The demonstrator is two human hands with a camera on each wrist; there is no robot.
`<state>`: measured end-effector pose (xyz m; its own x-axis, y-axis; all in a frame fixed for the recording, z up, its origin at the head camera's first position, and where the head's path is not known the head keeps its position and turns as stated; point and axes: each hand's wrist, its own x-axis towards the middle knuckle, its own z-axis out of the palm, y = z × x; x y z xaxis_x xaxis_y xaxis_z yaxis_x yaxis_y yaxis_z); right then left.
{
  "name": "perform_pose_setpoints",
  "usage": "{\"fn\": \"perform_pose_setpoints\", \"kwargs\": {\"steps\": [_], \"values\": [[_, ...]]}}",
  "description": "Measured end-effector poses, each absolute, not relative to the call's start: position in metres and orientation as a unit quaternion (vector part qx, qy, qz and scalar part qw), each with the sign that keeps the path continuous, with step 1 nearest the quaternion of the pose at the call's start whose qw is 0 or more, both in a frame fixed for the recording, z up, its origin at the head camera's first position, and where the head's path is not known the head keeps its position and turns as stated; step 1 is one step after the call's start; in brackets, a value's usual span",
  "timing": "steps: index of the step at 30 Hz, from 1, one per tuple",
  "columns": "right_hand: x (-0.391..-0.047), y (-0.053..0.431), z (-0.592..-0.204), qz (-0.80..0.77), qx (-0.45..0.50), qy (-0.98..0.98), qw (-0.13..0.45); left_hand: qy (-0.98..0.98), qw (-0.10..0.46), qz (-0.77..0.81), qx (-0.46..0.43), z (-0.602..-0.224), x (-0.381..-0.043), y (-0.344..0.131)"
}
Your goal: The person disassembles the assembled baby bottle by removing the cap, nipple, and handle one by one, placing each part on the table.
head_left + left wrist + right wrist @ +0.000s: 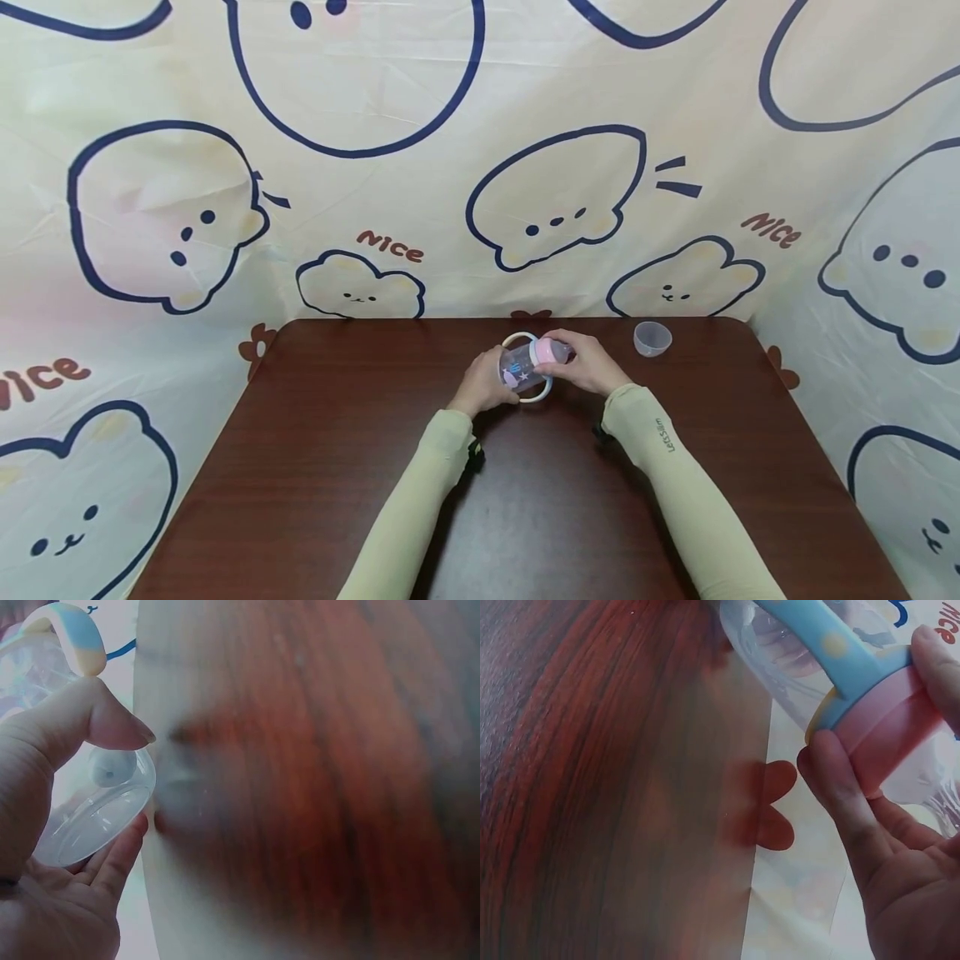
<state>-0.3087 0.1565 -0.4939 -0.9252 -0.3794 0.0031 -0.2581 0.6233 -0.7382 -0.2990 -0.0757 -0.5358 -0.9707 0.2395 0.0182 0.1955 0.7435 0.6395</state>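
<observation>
Two pale yellow-green sleeves reach in from the near side, the left sleeve and the right sleeve, the latter with small dark lettering by the cuff; a bit of dark gear shows at the left wrist. Beneath them spreads a dark reddish-brown wooden table. Over its far part, the person holds a clear baby bottle slantwise between both hands, its base to the left and its teat to the right. The left hand is curled round the lower body, and through the clear wall near the base I can see a small whitish ball. The right hand pinches the pink collar between thumb and fingers, just beside the blue-and-cream handles. Further right, near the table's back edge, sits a small clear cup, apart from the hands. Behind everything hangs a cream cloth printed with navy-outlined cartoon faces and brown "Nice" lettering.
</observation>
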Motion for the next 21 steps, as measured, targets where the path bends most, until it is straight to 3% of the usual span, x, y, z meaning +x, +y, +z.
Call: {"fn": "perform_pose_setpoints", "kwargs": {"steps": [8, 21], "values": [[-0.3091, 0.1558, -0.4926, -0.358, -0.245, 0.9, 0.046, 0.924, 0.063, 0.355, 0.129, -0.535, -0.3012, -0.081], [-0.3089, 0.1611, -0.4927, -0.366, -0.214, 0.903, 0.068, 0.932, 0.061, 0.335, 0.125, -0.5336, -0.3033, -0.076]]}}
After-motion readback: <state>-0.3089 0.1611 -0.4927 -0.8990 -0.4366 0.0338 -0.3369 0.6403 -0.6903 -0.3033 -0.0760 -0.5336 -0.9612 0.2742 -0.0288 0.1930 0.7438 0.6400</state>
